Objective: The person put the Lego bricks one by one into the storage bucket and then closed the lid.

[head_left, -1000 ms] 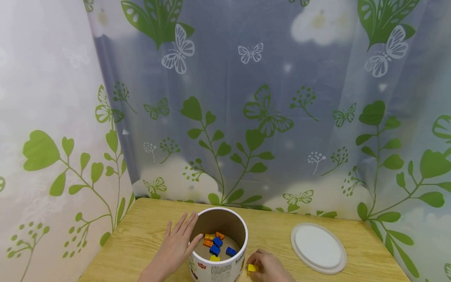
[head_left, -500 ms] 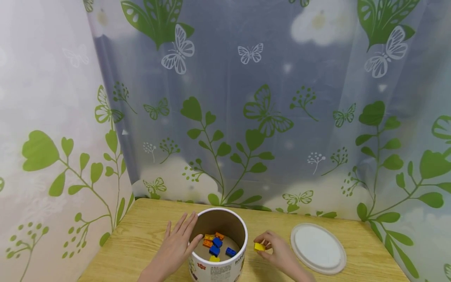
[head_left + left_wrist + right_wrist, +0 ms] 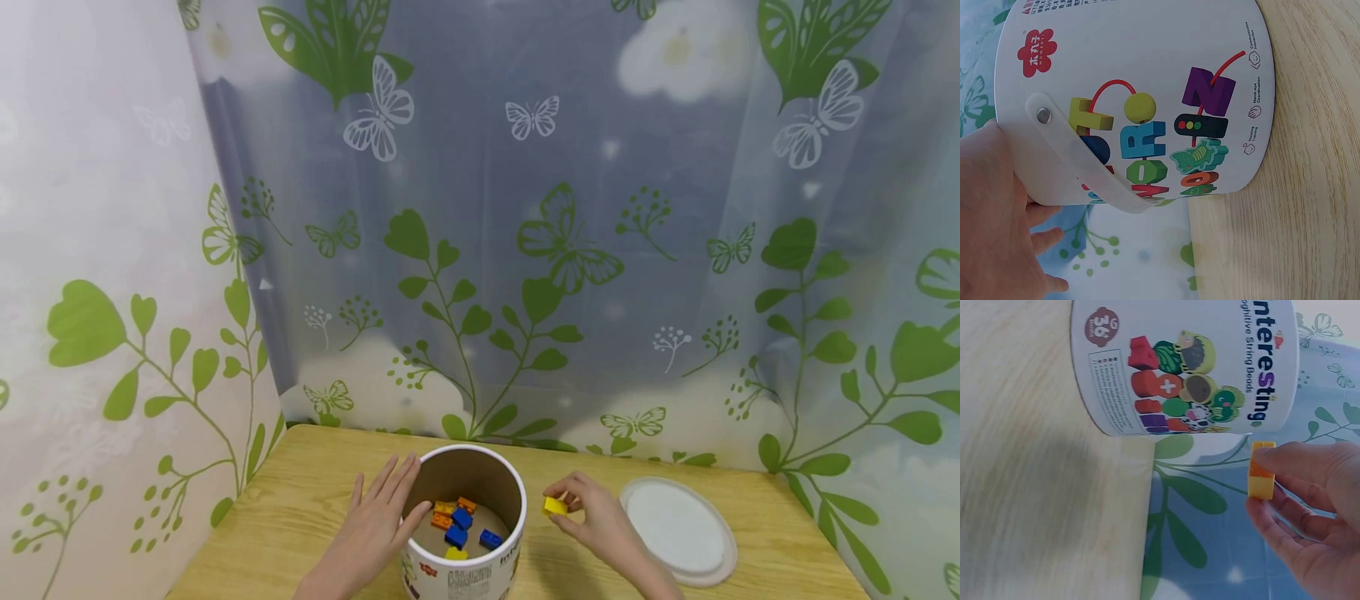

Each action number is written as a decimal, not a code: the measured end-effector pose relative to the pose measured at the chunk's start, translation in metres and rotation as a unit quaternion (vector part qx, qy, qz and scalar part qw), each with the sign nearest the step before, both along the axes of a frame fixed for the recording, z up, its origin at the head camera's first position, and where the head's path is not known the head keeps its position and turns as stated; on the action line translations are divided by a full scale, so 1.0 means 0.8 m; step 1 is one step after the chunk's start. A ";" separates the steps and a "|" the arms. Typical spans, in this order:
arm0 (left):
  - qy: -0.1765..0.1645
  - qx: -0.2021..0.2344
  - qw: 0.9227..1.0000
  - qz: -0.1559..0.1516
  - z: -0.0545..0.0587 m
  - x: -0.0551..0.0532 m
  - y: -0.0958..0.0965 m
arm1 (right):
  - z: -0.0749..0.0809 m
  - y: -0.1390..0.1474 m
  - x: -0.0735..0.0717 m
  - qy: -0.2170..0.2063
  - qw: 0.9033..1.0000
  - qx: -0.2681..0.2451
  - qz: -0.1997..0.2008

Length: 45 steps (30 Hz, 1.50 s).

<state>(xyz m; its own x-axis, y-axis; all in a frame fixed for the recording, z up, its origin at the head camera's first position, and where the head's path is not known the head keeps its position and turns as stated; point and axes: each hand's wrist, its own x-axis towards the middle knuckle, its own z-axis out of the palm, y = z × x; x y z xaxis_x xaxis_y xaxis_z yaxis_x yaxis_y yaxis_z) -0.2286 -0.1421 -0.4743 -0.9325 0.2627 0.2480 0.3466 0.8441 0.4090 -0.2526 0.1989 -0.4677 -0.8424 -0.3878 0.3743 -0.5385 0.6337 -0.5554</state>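
A white cylindrical bucket (image 3: 474, 578) stands on the table, holding several toy bricks: blue ones (image 3: 456, 536), orange ones (image 3: 442, 522) and a yellow one at the near wall. My left hand (image 3: 366, 523) rests at the bucket's left side, its fingers extended and the thumb at the rim. In the left wrist view a white plastic handle (image 3: 1085, 153) hangs along the bucket's printed wall. My right hand (image 3: 600, 518) pinches a yellow brick (image 3: 1262, 480) between thumb and fingers, raised over the table to the right of the bucket.
A round white lid (image 3: 678, 533) lies on the wooden table (image 3: 300, 492) at the right, partly behind my right hand and forearm. Behind the table hangs a curtain (image 3: 480, 333) printed with leaves and butterflies.
My right hand has lifted the yellow brick off the table beside the bucket and carried it up and slightly to the right. The left hand has stayed at the rim.
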 end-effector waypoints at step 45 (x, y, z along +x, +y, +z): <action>0.006 -0.009 1.000 0.006 -0.001 -0.001 0.000 | 0.026 -0.118 -0.031 0.064 0.993 0.037 0.091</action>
<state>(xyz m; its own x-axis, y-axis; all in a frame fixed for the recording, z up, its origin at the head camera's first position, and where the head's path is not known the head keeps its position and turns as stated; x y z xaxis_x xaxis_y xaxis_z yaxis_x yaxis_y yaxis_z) -0.2296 -0.1422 -0.4748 -0.9321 0.2571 0.2550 0.3423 0.8554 0.3888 -0.2773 0.1045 -0.4468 -0.7028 -0.5599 0.4389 -0.7114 0.5554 -0.4307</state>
